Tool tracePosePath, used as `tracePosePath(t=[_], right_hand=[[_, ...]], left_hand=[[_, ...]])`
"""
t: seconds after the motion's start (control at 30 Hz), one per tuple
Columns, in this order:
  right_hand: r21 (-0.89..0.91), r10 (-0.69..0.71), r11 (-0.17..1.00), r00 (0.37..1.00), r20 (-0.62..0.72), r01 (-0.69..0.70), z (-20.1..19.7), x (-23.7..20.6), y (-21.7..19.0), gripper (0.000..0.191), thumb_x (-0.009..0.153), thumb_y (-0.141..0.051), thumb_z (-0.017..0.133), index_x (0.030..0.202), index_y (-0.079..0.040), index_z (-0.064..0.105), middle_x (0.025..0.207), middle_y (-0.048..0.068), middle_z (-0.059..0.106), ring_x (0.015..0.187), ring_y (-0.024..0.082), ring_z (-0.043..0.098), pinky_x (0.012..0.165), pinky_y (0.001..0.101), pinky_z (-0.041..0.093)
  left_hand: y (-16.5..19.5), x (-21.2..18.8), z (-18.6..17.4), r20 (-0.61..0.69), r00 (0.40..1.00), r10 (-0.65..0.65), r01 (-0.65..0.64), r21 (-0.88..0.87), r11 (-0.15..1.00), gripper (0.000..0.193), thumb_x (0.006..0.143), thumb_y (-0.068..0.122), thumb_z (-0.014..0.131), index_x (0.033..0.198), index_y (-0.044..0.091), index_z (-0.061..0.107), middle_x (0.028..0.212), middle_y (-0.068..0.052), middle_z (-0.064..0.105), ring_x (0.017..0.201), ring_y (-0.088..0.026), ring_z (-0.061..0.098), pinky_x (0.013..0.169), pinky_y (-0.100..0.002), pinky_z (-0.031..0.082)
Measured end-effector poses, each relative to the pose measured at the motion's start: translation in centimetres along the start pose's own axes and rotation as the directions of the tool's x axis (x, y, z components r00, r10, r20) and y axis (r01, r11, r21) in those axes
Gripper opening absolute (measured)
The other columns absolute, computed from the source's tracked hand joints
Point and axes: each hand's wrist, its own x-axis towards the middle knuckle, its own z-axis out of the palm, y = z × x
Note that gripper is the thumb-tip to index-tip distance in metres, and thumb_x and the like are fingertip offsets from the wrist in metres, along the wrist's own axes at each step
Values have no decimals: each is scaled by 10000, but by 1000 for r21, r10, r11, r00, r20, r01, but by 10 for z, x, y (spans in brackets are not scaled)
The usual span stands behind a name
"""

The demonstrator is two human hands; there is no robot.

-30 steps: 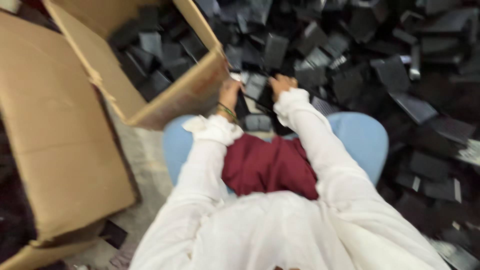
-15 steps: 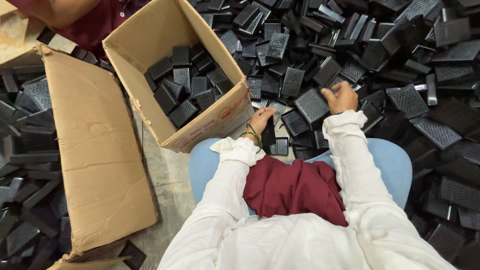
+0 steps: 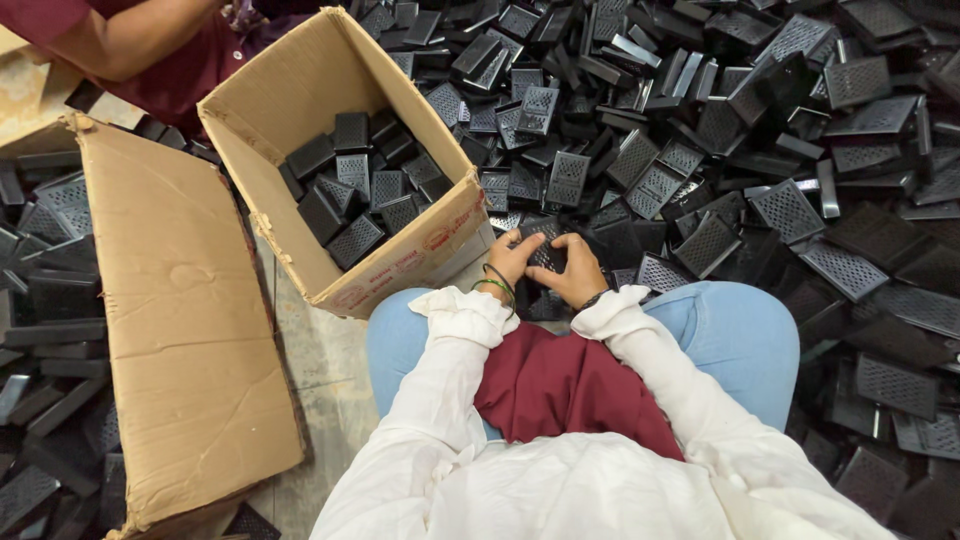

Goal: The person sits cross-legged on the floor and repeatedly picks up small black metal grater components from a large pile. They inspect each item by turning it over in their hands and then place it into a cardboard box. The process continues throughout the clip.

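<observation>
Head view, person seated on the floor, knees in blue trousers, white sleeves, maroon cloth across the lap.

Left hand [image 3: 512, 258] and right hand [image 3: 580, 272] meet just ahead of the knees. Both grips are clenched on one black perforated plastic part [image 3: 546, 258], held between them; fingers of each hand curl over its top edge. Green and dark bangles sit on the left wrist. The held part is touching the near edge of the heap of like parts [image 3: 760, 150], which covers the floor ahead and to the right, pieces lying flat, tilted and overlapping.

Open cardboard box [image 3: 262, 110] stands just left of the hands, flaps up, partly filled with the same black grilles [image 3: 358, 185], loosely stacked. Its near corner is close to the left hand but apart from it. A flattened cardboard sheet [image 3: 180, 330] lies farther left, over more parts. Another person's arm in a maroon sleeve [image 3: 110, 45] shows at the top left, beyond the box.

Judgement: the step in hand looks like handling or checking a single piece taken from the heap, with the box as the collecting place. A move to the box would call for a short carry leftward over its near wall, with the piece lifted above the rim.
</observation>
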Motion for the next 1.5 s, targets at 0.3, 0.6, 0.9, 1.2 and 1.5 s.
tracePosePath(t=[0.3, 0.6, 0.9, 1.2, 1.5], right_hand=[[560, 174, 796, 973, 152, -230, -5, -2, -19, 505, 836, -116, 827, 1257, 19, 584, 1164, 96, 663, 1054, 156, 653, 910, 306, 552], [619, 205, 711, 940, 272, -334, 0, -7, -31, 541, 804, -15, 814, 1301, 35, 606, 1181, 104, 699, 1049, 158, 681, 911, 309, 563], [673, 84, 714, 978, 192, -193, 2, -9, -20, 534, 884, -24, 784, 1369, 74, 583, 1300, 131, 674, 1180, 177, 644, 1019, 318, 519], [780, 386, 267, 804, 452, -566, -21, 6, 17, 409, 927, -46, 717, 1298, 15, 557, 1101, 157, 708, 923, 239, 696, 824, 400, 592], [849, 434, 304, 856, 280, -432, -45, 21, 28, 324, 953, -67, 696, 1241, 22, 578, 1170, 125, 693, 1044, 219, 711, 953, 411, 597]], left_hand=[[6, 15, 0, -171, 980, 106, -86, 123, 989, 699, 1018, 655, 414, 1031, 38, 741, 953, -38, 721, 871, -115, 649, 823, -249, 510], [3, 9, -2, -126, 992, 0, -18, -140, 990, 680, 1001, 628, 500, 1159, 2, 715, 1015, -49, 697, 882, -122, 643, 821, -256, 522], [-16, 7, -5, 11, 992, 128, -118, -323, 939, 336, 925, 59, 729, 1238, 8, 615, 1082, -83, 693, 977, -173, 664, 862, -301, 554], [17, 1, -4, 87, 991, 101, -62, -373, 926, 356, 920, 137, 712, 1240, 9, 619, 1135, -95, 718, 1030, -177, 693, 898, -325, 573], [-11, -8, 7, 194, 981, -8, -18, 135, 991, 459, 887, 270, 808, 1180, -50, 655, 995, -91, 727, 835, -121, 688, 741, -265, 581]])
